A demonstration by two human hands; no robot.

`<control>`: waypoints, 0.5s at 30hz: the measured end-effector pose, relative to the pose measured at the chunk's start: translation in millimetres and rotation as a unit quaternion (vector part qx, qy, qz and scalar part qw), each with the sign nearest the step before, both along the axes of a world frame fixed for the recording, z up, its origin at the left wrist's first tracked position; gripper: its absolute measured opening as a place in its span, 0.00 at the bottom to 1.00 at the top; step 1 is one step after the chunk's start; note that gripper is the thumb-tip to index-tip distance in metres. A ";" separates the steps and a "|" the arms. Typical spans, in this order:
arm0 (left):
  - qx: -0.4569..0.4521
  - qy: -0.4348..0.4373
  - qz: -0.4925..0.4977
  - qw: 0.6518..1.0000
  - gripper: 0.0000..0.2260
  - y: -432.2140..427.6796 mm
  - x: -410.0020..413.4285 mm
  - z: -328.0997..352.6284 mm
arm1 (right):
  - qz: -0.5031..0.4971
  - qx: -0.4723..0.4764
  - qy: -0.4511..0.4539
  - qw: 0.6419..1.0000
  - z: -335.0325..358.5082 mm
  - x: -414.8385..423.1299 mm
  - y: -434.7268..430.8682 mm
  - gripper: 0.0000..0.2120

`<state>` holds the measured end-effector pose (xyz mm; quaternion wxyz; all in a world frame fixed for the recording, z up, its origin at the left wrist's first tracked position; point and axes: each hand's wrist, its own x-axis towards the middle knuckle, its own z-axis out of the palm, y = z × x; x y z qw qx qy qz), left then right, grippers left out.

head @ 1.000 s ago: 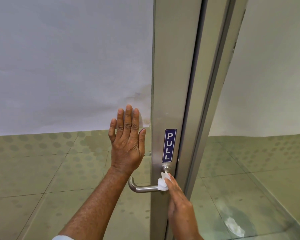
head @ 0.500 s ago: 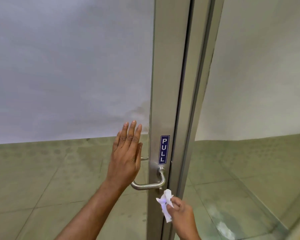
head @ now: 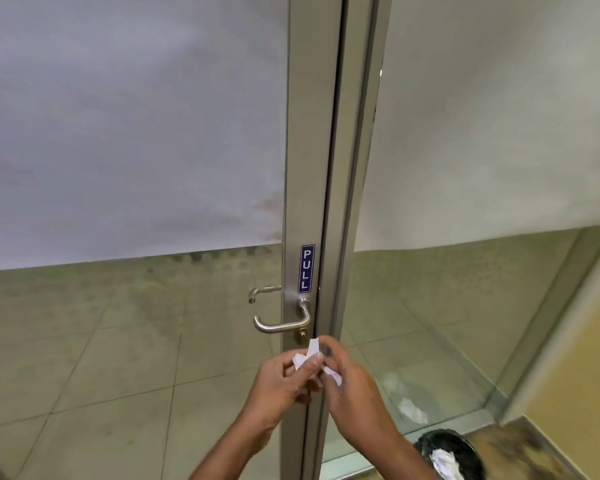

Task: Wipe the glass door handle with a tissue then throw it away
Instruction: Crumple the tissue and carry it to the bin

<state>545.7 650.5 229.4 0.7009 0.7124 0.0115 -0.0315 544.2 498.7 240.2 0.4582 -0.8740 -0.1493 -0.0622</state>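
Our left hand [head: 279, 384] and right hand [head: 352, 388] both pinch the tissue [head: 312, 358] below the handle [head: 281, 323]; we should ball it tight, then drop it in the bin [head: 447, 452].

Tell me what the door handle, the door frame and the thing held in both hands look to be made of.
Door handle: brushed metal, likely steel; satin grey sheen with soft highlights.
Door frame: matte metal, probably aluminium; flat, even grey.
Tissue: thin white paper, crumpled between the left hand and right hand.
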 end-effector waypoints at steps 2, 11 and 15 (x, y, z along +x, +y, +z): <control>-0.035 0.012 0.004 0.999 0.19 -1.5 -11.3 1.5 | -0.021 -0.037 -0.029 0.999 3.4 -13.3 -6.2 0.23; -0.069 0.046 -0.045 0.996 0.15 -51.8 -46.9 12.7 | -0.032 -0.083 -0.114 0.989 6.2 -60.1 -56.3 0.32; -0.065 0.039 -0.057 0.995 0.16 -84.8 -53.4 15.2 | -0.059 -0.012 -0.063 0.996 6.1 -75.6 -94.7 0.27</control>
